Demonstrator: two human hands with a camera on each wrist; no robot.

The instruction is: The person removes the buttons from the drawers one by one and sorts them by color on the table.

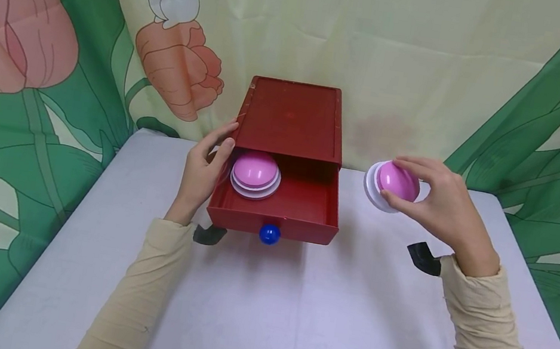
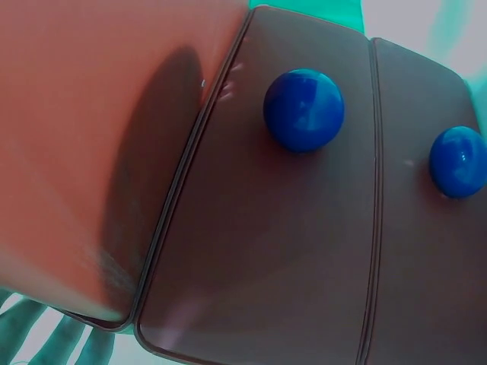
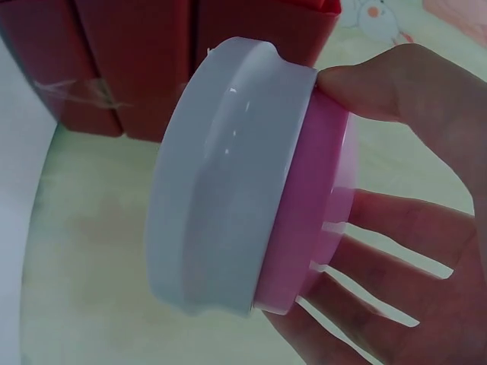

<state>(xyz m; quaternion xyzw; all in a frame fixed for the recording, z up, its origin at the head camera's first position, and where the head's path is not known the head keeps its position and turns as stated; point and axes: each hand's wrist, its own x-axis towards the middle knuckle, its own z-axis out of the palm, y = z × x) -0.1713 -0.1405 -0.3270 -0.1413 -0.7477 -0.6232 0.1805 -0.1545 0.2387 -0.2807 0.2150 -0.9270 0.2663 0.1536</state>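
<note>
My right hand holds a pink and white dome-shaped push button to the right of a red drawer box. In the right wrist view, the thumb and fingers grip the button's pink part, with its white base facing away from the palm. A second pink and white push button sits at the left inside the pulled-out top drawer. Against the box's left side rests my left hand, fingers extended and holding nothing. A blue knob is on the drawer front.
The box stands on a white table, near its back edge. Lower on its front is another blue knob. Behind hangs a cloth backdrop printed with leaves, a rabbit and a carrot.
</note>
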